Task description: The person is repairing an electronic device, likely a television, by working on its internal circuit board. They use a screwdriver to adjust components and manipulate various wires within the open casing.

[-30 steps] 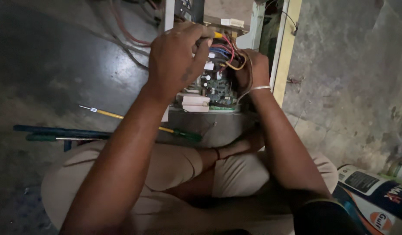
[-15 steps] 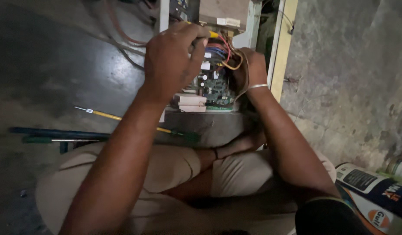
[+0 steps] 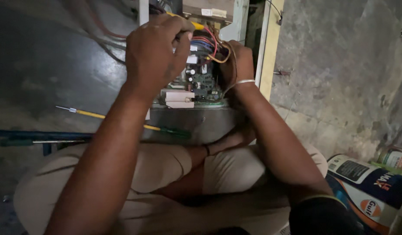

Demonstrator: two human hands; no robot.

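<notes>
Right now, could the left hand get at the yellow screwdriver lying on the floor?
Probably yes: the yellow screwdriver lies on open floor just under the left forearm, nothing on top of it. But the left hand would first have to let go of the yellow-handled tool.

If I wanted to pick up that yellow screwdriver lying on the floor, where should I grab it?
Probably by the green handle, the thick end nearest the crossed legs. The screwdriver lies flat with its thin metal tip pointing away left, so come from above and pinch across the handle.
</notes>
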